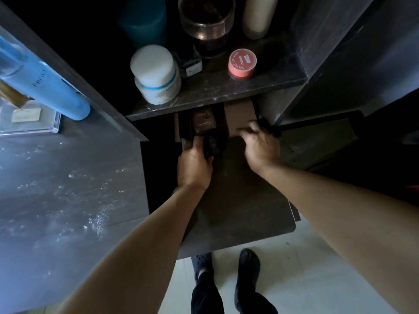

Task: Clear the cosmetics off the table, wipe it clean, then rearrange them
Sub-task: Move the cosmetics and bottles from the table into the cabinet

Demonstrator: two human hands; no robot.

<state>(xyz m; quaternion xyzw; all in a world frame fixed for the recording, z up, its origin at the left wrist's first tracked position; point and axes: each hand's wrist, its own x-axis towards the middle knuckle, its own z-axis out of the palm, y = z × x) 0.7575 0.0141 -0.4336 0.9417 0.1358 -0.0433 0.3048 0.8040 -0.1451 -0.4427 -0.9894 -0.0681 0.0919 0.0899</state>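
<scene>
A: What lay about the shelf?

B: Left of it, the dusty surface carried a blue bottle marked "PROYA". On the shelf stood a white jar and a coral tin reading "novo" and "VELVET".

A: And the hands?

B: Both reached beneath the shelf's front edge. The left hand gripped a dark object; the right hand curled, its grip hidden.

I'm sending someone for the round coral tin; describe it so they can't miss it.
Look at the dark shelf above the two hands. The coral tin sits near its right end, in front of the glass jar. It is the only red-orange thing there, low and flat beside the taller white tub.
</scene>
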